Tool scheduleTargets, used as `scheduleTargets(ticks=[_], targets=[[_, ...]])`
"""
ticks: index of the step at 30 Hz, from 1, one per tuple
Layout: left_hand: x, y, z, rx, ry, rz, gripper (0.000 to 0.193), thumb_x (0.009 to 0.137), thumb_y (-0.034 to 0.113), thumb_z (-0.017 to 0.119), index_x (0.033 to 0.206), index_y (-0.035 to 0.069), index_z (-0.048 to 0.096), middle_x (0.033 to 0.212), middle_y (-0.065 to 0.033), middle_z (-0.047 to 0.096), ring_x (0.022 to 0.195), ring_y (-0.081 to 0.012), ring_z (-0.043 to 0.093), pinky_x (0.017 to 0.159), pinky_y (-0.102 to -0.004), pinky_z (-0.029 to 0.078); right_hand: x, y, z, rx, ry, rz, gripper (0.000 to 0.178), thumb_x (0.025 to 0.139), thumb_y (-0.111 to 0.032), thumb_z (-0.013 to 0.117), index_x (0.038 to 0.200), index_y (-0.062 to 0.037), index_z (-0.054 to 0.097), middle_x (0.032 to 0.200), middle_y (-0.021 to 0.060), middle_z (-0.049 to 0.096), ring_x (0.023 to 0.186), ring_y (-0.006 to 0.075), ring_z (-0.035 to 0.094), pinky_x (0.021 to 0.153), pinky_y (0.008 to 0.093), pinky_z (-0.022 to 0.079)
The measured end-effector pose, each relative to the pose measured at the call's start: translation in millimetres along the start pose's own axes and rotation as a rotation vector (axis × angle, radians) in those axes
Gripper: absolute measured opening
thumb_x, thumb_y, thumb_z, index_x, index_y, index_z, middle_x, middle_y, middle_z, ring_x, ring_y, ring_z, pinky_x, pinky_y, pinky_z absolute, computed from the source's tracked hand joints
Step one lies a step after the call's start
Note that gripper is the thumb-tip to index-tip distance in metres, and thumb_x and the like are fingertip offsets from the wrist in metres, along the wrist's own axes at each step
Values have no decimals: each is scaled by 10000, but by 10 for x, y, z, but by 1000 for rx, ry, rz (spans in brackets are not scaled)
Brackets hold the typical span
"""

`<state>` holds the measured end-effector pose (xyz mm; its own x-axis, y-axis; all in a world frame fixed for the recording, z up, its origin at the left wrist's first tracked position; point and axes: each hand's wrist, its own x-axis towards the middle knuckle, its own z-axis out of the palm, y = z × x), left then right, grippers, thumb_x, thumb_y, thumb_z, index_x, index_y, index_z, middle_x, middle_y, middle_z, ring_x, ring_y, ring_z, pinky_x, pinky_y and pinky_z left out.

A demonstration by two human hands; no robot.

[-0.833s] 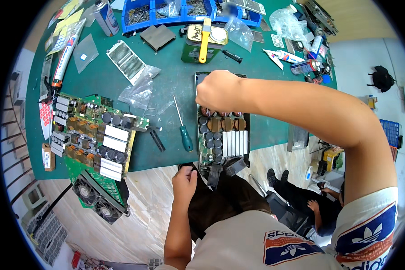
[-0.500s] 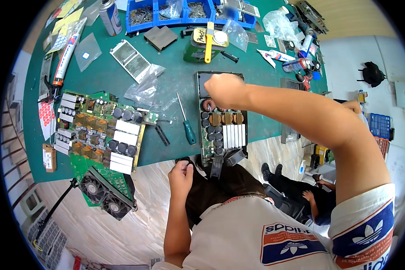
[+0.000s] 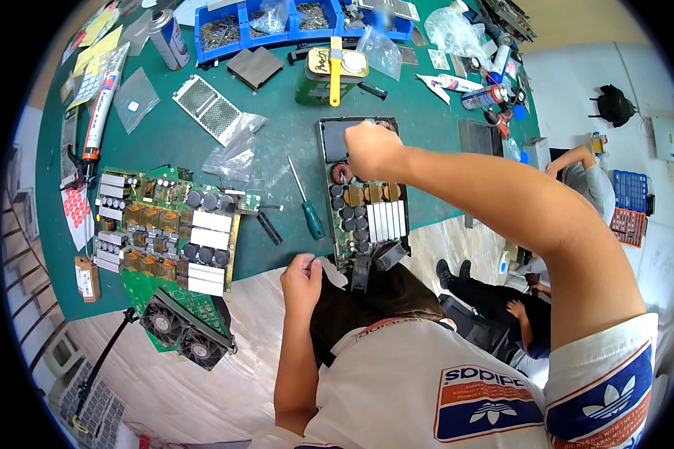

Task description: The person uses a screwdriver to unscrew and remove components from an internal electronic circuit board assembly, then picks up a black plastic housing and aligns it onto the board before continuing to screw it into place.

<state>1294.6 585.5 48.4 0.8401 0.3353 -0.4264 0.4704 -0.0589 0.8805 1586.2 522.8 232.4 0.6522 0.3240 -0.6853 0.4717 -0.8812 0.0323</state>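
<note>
An open power supply module point(image 3: 386, 222) lies at the table's front edge, with copper coils, black capacitors and pale heat sinks in its dark metal case. Over its far end my right hand point(image 3: 374, 150) is closed, knuckles up. The fingertips, and whatever they grip, are hidden beneath the hand. My left hand point(image 3: 302, 280) is curled closed at the table edge, left of the module's near end; I cannot make out anything in it. Between the module and a larger circuit board point(image 3: 165, 232) lies a screwdriver point(image 3: 313, 218) with a green handle.
Two black fans point(image 3: 178, 329) hang past the table edge at the left. Farther back stand a green metal can point(image 3: 316, 86) with a yellow-handled brush point(image 3: 335, 71) across it, and blue bins point(image 3: 292, 30) of small parts. A perforated metal cover point(image 3: 207, 108) lies beside a plastic bag point(image 3: 234, 150).
The view has shifted slightly, so the table items sit a little farther left. My right hand stays closed over the module's far end, and more coils show beyond it. My left hand remains curled.
</note>
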Motion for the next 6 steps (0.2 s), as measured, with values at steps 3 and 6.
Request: scheduleTargets(ticks=[3,6], targets=[[119,61,-10,11,-10,-10,185,940,114,678,1039,-41,678,826,-116,740,659,-155,706,619,-290,556,-6,-33,-98,42,-85,42,310,755,-139,832,1008,21,750,1064,220,733,1014,354,721,846,432,598],[210,80,-27,24,7,-15,174,947,107,661,1043,-37,683,813,-118,738,646,-158,710,608,-290,558,21,7,27,24,4,6,327,744,-125,829,1038,-1,757,1081,208,735,1032,348,719,864,433,595]])
